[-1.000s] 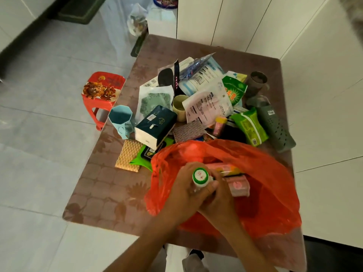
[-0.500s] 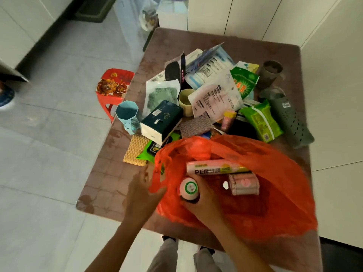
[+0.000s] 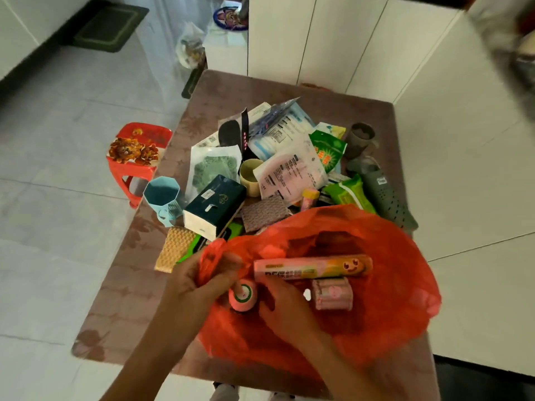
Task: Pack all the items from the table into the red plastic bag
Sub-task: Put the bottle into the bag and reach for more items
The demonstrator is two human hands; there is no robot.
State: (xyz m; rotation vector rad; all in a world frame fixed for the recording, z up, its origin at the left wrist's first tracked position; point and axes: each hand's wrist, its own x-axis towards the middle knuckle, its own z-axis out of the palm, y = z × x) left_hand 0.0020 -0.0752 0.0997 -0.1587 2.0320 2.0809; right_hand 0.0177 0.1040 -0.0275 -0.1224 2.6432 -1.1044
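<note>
The red plastic bag lies open on the near part of the brown table. Inside it lie a long orange-and-white box and a small pink roll pack. My left hand pinches the bag's left rim and holds it up. My right hand is inside the bag's mouth, around a small bottle with a green-ringed cap that stands upright and looks pink through the plastic. Behind the bag lies a pile of items, among them a dark tissue box, a blue cup and green wipes.
More items in the pile: a yellow cup, flat packets, a grey slipper, a brown cup, a yellow sponge. A red stool stands left of the table. White cabinets are behind it.
My left hand has gone from the bottle to the bag's left rim and taken hold of it. My right hand has lowered the bottle into the bag. The view has shifted.
</note>
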